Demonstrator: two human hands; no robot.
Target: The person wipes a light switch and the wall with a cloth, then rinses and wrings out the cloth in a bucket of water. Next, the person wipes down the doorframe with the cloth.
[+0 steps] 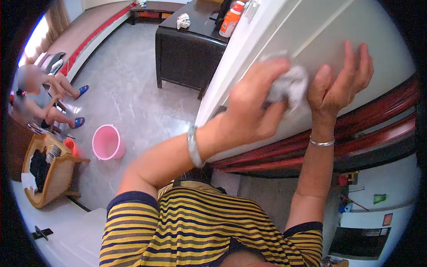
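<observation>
A crumpled white cloth (291,86) is gripped in my left hand (255,100), blurred by motion, against the pale door panel (378,26). Its fingers wrap over the cloth, and a pale bangle circles that wrist. To the right, my right hand (336,89) rests on or very near the same panel, fingers up and spread, holding nothing. A silver bangle is on the right wrist.
A pink bucket (109,142) stands on the grey floor at the left. Two people sit beyond it, near a wicker chair (53,178) with items. A dark cabinet (189,58) holds an orange bottle (231,20) and crumpled tissue (183,21). Dark red curtains (364,120) hang beside the door.
</observation>
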